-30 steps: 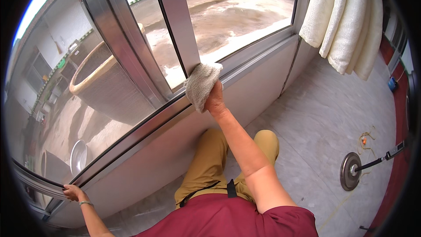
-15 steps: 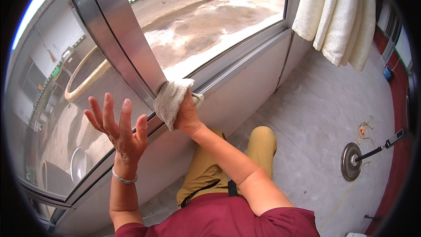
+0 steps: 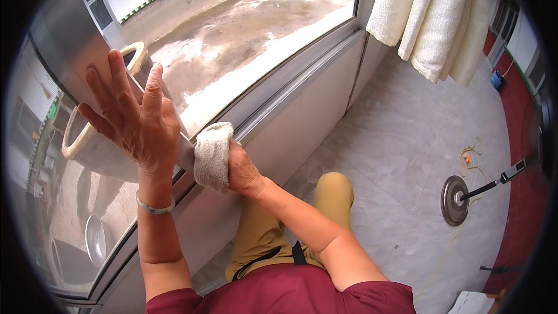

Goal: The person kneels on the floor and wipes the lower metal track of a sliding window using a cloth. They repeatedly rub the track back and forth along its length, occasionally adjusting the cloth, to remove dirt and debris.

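Observation:
My right hand [image 3: 244, 170] is wrapped round a folded, greyish-white towel cloth [image 3: 213, 156]. The cloth lies at the foot of a wide metal window post [image 3: 70, 29], where it meets the lower window frame. With fingers spread, my left hand [image 3: 135, 117] is up in front of that post, and its fingertips seem to rest on the metal. A pale bangle [image 3: 156, 205] circles the left wrist. On either side of the post are glass panes, with a yard showing through them.
A patterned cream curtain [image 3: 427, 23] hangs at the right end of the window. On the grey tiled floor [image 3: 389, 157] stands a round metal base [image 3: 454, 200] with a black pole, beside a yellow cord [image 3: 474, 157]. Through the glass show a large jar [image 3: 99, 151] and a metal basin [image 3: 96, 238].
My left hand has risen from in front of the left pane to the metal post. The right hand still grips the cloth by the post's foot. The whole view has shifted slightly.

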